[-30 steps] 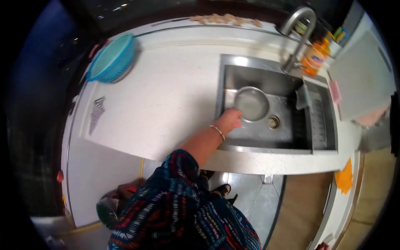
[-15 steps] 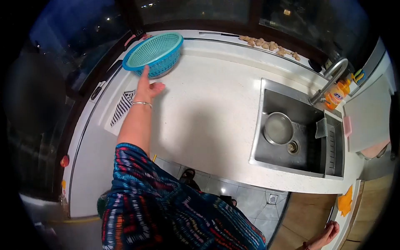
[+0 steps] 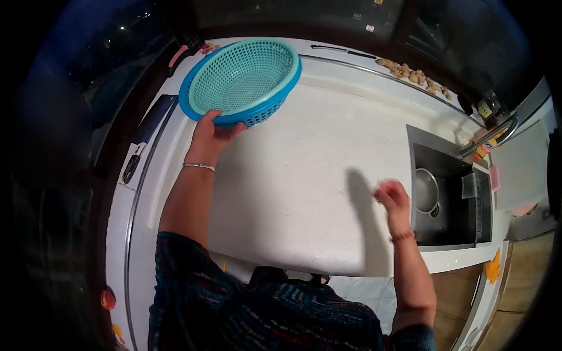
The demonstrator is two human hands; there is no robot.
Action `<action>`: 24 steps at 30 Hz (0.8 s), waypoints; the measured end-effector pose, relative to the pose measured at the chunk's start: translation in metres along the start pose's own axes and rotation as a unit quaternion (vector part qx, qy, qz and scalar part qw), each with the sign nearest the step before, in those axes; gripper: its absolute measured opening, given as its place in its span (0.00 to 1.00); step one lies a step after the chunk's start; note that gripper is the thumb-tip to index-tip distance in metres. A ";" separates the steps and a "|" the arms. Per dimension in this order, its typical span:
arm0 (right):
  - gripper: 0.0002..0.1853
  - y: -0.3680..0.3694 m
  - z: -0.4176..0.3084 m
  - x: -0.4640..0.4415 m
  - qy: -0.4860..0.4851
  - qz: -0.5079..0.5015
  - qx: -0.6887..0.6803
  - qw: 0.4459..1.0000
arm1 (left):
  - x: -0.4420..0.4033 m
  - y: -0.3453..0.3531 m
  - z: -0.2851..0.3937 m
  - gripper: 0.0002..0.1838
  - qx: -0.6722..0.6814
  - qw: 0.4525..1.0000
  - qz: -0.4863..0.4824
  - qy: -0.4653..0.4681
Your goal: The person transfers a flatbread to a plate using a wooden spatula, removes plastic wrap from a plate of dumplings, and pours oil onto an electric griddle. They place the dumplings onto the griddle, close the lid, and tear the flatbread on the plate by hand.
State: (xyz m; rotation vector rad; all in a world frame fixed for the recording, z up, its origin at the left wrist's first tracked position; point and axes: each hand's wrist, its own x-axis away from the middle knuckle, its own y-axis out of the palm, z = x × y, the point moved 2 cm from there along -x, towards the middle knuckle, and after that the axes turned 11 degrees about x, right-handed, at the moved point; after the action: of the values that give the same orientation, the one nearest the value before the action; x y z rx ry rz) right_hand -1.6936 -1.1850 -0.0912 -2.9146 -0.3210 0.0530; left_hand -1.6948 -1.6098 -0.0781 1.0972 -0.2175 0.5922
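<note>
At the back left of the counter, a mint-green plastic colander (image 3: 243,79) sits nested in a blue colander (image 3: 266,111). My left hand (image 3: 212,131) has its fingers on the near rim of the pair, closed on the blue colander's edge. The mint-green colander looks empty inside. Over the counter, left of the sink, my right hand (image 3: 394,198) hangs in the air, apart from any object. Its fingers look curled but are smeared by motion.
The steel sink (image 3: 453,228) on the right holds a metal bowl (image 3: 426,190) below a curved faucet (image 3: 494,136). Pieces of ginger (image 3: 410,73) line the back ledge. A cleaver (image 3: 153,120) and a black-handled tool (image 3: 132,167) lie along the left ledge.
My left hand has reached the rim and taken hold of it. The colanders sit nearer in view and the striped cloth is hidden. My right hand has risen from the lower right to over the counter.
</note>
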 end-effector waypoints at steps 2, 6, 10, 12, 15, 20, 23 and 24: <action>0.02 0.062 0.004 -0.044 0.022 -0.089 -0.017 0.996 | 0.013 0.012 0.002 0.26 -0.007 1.000 -0.004 0.029; 0.08 0.177 -0.004 -0.111 0.111 -0.190 -0.062 0.973 | 0.035 0.021 0.031 0.23 0.008 0.994 -0.081 0.068; 0.13 0.265 -0.002 -0.152 0.213 -0.136 -0.106 0.962 | 0.058 0.029 0.058 0.21 0.020 0.988 -0.110 0.108; 0.12 0.292 0.005 -0.163 0.260 -0.095 -0.135 0.951 | 0.067 0.025 0.069 0.19 0.042 0.991 -0.078 0.104; 0.14 0.306 0.007 -0.168 0.296 -0.038 -0.145 0.943 | 0.069 0.019 0.073 0.22 0.016 0.986 -0.096 0.137; 0.12 0.271 0.012 -0.159 0.198 0.041 -0.134 0.970 | 0.066 0.013 0.060 0.21 0.014 0.989 -0.071 0.125; 0.10 0.208 0.021 -0.144 0.183 0.056 -0.129 0.973 | 0.052 0.000 0.050 0.22 -0.017 0.988 -0.099 0.115; 0.09 0.184 0.029 -0.143 0.176 0.056 -0.122 0.975 | 0.047 -0.004 0.045 0.24 -0.021 0.987 -0.119 0.102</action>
State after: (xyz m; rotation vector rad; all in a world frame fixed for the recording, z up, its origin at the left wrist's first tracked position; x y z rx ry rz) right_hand -1.7958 -1.3862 -0.1568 -3.0987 -0.1082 -0.5161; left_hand -1.6482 -1.6347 -0.0397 0.9971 0.0782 0.4781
